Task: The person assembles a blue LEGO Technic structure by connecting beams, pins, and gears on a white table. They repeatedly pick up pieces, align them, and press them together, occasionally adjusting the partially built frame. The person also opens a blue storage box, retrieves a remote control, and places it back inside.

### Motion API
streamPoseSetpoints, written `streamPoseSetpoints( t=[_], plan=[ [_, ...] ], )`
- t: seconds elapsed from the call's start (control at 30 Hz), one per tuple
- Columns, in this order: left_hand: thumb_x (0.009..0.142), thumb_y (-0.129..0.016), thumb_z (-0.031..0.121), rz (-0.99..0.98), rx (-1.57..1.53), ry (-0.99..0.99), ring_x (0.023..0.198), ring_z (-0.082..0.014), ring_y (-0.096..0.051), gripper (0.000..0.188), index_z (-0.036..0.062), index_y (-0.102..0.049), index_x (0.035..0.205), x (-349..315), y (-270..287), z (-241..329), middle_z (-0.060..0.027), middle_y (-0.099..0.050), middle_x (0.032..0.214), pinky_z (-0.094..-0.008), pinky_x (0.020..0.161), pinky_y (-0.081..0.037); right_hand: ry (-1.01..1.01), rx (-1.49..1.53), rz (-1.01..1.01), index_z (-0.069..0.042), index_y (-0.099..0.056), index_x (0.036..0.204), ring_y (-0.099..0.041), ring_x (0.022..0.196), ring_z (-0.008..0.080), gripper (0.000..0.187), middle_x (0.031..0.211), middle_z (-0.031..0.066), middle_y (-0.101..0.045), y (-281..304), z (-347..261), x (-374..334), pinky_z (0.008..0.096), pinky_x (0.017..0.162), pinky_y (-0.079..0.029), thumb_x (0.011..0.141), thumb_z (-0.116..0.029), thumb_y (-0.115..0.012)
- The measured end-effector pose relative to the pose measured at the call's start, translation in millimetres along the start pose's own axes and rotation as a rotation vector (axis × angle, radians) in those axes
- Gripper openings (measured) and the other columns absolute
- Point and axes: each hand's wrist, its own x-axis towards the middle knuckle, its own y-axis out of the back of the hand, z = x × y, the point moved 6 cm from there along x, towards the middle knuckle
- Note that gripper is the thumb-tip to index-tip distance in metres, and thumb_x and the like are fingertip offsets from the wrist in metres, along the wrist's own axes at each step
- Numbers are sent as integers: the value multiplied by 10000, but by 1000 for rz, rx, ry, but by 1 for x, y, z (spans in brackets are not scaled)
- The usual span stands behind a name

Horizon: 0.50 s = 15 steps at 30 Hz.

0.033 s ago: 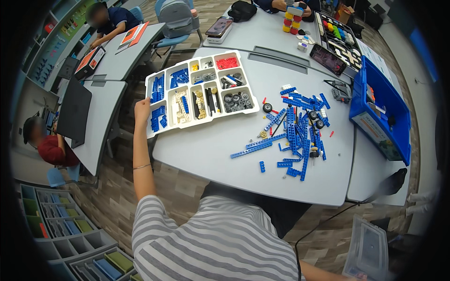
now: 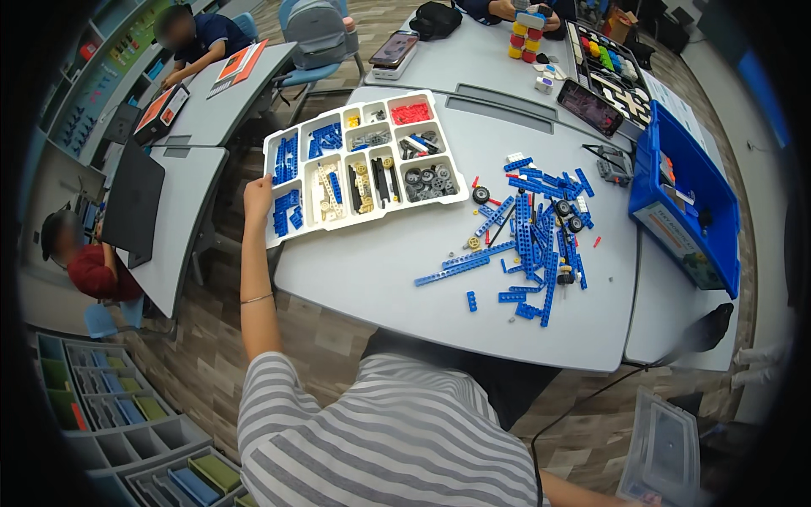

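Observation:
My left hand [image 2: 258,198] is closed on the left edge of a white sorting tray [image 2: 338,225]. The tray lies tilted across the table's left corner, partly past its edge. Its compartments hold blue beams [image 2: 285,160], red pegs [image 2: 410,113], grey wheels [image 2: 429,180], beige and black pieces. Right of the tray, a loose heap of blue building beams [image 2: 525,228] is spread on the table, mixed with black-tyred wheels [image 2: 481,194] and small red pegs. Only my right forearm [image 2: 568,490] shows at the bottom edge, beside a clear plastic box [image 2: 663,448]; the hand is cut off.
A blue bin [image 2: 688,241] stands at the table's right, with a grey motor-like block [image 2: 615,169] beside it. Phones [image 2: 590,108] lie farther back. Across the table a person's hands hold a colourful brick model [image 2: 527,35]. A black cable [image 2: 583,393] hangs at the front right.

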Motion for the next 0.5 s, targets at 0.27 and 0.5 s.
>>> streamPoseSetpoints(
  t=[0.27, 0.5],
  plan=[
    [976, -533, 320, -46, -11, -52, 823, -334, -697, 433, -79, -699, 945, 27, -57, 18, -238, -706, 862, -421, 760, -491, 10, -31, 39, -29, -491, 907, -411, 762, 162, 291, 873, 52, -430, 38, 1, 15, 294, 703, -351, 1073, -240, -379],
    [983, -543, 322, -193, -242, 43, 870, -216, -669, 445, -95, -684, 1047, 51, -88, 7, -159, -714, 951, -358, 788, -493, 71, -28, 76, -35, -479, 903, -402, 766, 160, 283, 880, 51, -418, 105, 1, 34, 291, 705, -343, 1072, -238, -376]
  ],
)
